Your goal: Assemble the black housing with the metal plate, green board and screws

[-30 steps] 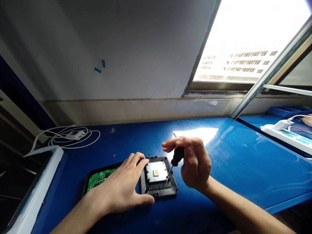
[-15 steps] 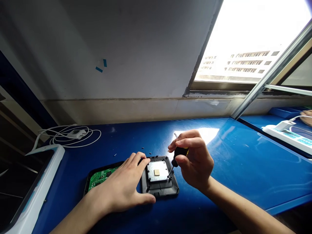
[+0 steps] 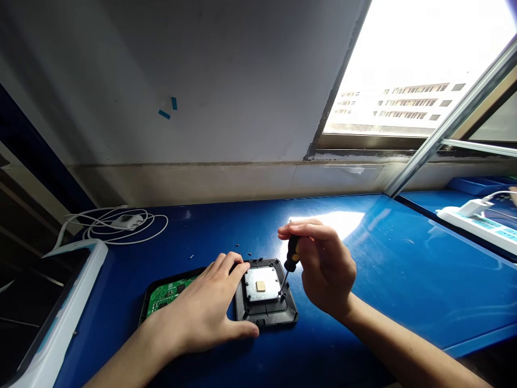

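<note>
A black plastic housing half (image 3: 266, 318) lies on the blue table, with a silver metal plate (image 3: 252, 293) and a small tan pad (image 3: 260, 286) inside it. My left hand (image 3: 210, 302) grips the housing by its left side, thumb at the near edge and fingers at the far edge. In my right hand (image 3: 323, 264) is a screwdriver with a black and yellow handle (image 3: 291, 253), tilted, its tip at the plate's right corner. Partly hidden under my left forearm, a green circuit board (image 3: 165, 293) sits in another black shell.
Small loose screws (image 3: 249, 254) lie behind the housing. A white cable with an adapter (image 3: 127, 221) is coiled at the back left. A white-framed device (image 3: 84, 291) stands at the left edge. At the right are a white power strip (image 3: 476, 220) and a blue tray (image 3: 472, 185).
The fingers of my right hand have shifted around the screwdriver handle, which now stands slightly more upright. The tip stays at the same corner. My left hand holds its place.
</note>
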`<state>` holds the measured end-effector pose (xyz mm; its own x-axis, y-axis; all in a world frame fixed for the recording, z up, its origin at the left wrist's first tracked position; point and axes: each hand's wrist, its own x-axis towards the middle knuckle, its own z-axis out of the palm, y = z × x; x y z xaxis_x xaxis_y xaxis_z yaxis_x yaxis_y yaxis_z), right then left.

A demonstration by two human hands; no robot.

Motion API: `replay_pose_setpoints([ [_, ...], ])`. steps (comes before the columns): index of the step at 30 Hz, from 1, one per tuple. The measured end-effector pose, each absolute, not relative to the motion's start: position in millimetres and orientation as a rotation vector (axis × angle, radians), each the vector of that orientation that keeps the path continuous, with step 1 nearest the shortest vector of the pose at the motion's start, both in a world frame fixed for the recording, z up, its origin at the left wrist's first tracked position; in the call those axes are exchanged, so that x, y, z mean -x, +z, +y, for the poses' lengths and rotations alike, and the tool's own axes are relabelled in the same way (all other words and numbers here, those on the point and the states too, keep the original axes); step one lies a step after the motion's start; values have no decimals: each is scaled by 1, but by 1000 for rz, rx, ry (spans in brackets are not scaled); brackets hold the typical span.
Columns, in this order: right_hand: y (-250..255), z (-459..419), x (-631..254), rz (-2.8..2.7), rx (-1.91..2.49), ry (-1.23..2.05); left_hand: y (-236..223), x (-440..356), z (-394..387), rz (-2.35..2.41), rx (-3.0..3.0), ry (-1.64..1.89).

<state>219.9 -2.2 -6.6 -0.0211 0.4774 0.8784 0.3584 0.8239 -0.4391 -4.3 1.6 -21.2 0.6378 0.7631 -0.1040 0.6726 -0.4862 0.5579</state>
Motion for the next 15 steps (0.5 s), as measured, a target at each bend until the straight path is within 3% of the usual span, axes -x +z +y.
replay_pose_setpoints([
  [5, -10, -3, -221, -1662, 569, 196, -22, 5, 1, 1134, -2303, 191],
  [15, -6, 4, -222, -1663, 622, 40, -16, 3, -2, 1151, -2323, 179],
])
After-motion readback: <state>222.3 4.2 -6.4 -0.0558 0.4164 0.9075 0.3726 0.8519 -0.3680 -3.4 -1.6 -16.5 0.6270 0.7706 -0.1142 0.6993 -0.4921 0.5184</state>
